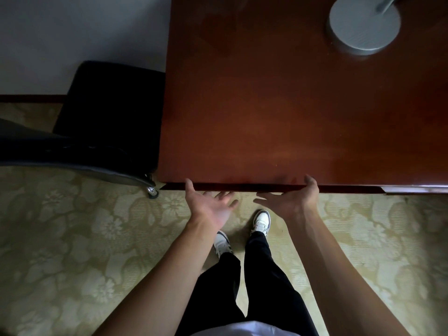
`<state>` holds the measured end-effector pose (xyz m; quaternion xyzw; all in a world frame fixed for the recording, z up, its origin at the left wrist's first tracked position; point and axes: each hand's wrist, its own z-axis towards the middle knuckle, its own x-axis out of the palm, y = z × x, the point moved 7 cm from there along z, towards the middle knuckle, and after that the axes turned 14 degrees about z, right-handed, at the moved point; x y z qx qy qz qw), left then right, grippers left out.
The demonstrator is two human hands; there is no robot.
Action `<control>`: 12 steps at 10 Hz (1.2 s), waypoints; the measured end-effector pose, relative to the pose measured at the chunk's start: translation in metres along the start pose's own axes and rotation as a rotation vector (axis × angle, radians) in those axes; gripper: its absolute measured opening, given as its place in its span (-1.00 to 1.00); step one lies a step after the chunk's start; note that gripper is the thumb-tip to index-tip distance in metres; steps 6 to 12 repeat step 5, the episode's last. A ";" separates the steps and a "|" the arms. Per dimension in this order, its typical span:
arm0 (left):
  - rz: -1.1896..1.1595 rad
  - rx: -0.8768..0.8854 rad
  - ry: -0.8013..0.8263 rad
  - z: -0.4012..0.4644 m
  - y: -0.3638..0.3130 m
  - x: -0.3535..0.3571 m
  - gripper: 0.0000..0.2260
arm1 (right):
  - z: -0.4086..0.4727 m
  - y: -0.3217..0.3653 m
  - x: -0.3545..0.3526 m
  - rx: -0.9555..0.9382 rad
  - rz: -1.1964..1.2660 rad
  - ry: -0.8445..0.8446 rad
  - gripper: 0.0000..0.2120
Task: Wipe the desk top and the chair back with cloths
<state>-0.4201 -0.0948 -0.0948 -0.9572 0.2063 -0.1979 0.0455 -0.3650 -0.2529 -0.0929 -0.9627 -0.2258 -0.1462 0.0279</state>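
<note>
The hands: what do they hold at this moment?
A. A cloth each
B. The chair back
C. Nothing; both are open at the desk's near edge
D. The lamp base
C. The left hand and the right hand have straight fingers, empty, thumbs at the edge of the desk; no cloth is in view.

This looks like a hotel room or a furnished home study rather than a workshop or lab. A polished reddish-brown wooden worktop (278, 105) stands against a plain pale wall (72, 32) edged with a dark wooden skirting board (31, 98). The floor is covered by a yellow-green carpet (72, 251) woven with a large floral pattern. A black upholstered chair on castors (109, 112) sits just beside the worktop's left end, and the round grey base of a desk lamp (363, 25) rests on its far right corner.
</note>
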 end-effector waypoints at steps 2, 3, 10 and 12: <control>0.035 0.033 0.032 0.010 -0.008 0.019 -0.10 | 0.004 0.001 0.015 -0.007 -0.099 0.008 -0.29; 0.096 0.041 0.025 0.008 -0.005 0.010 -0.10 | 0.002 0.002 0.015 0.000 -0.209 0.012 -0.32; 0.241 0.067 0.193 -0.025 -0.006 0.002 -0.23 | -0.021 -0.002 0.024 -0.014 -0.724 0.082 -0.68; 0.241 0.067 0.193 -0.025 -0.006 0.002 -0.23 | -0.021 -0.002 0.024 -0.014 -0.724 0.082 -0.68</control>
